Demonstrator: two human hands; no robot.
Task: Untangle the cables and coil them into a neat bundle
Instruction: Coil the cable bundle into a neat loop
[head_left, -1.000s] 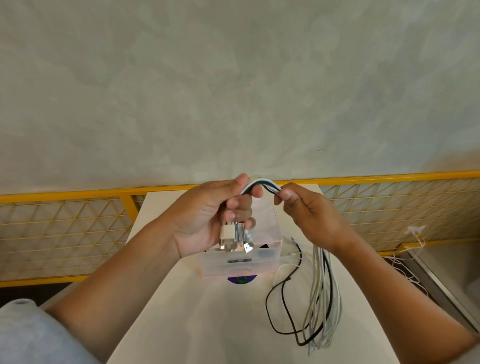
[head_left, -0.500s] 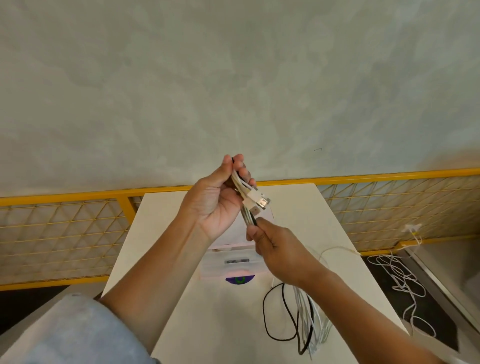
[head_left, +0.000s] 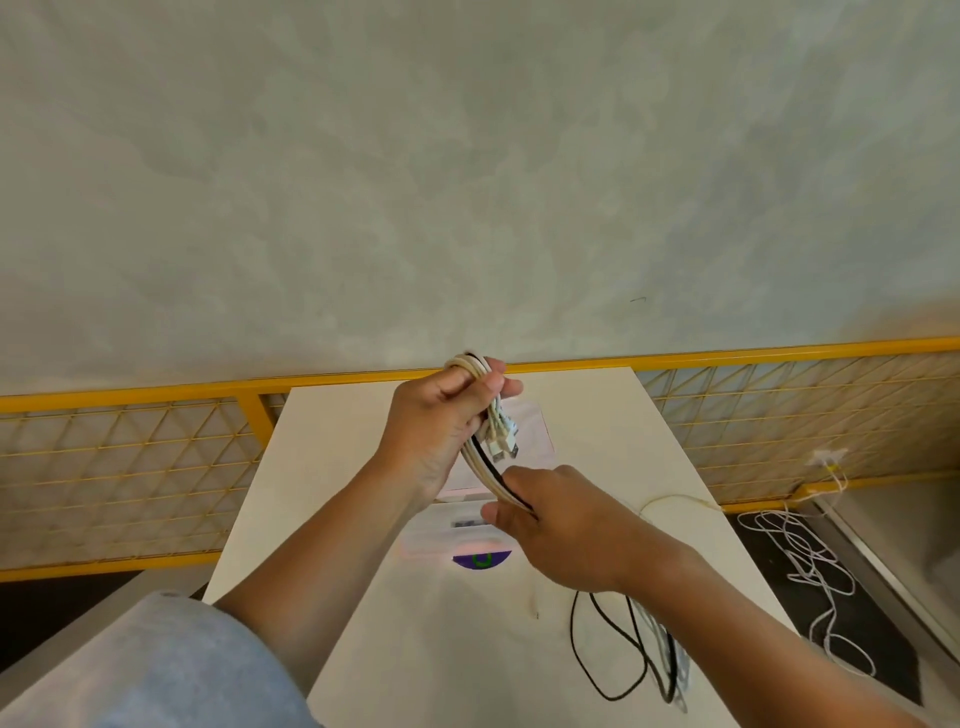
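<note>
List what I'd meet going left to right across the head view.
grey sleeve → left hand → right hand → white cable on the floor. Both hands grip the cable bundle, so it is left out of the order.

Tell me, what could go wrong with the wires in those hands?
The loose tails lying on the table cross each other, so pulling them up might knot them again. The plugs stick out free beside the left hand, so they might slip out of the cables it grips. The right hand grips low; a hard tug could pull the loop loose.
</note>
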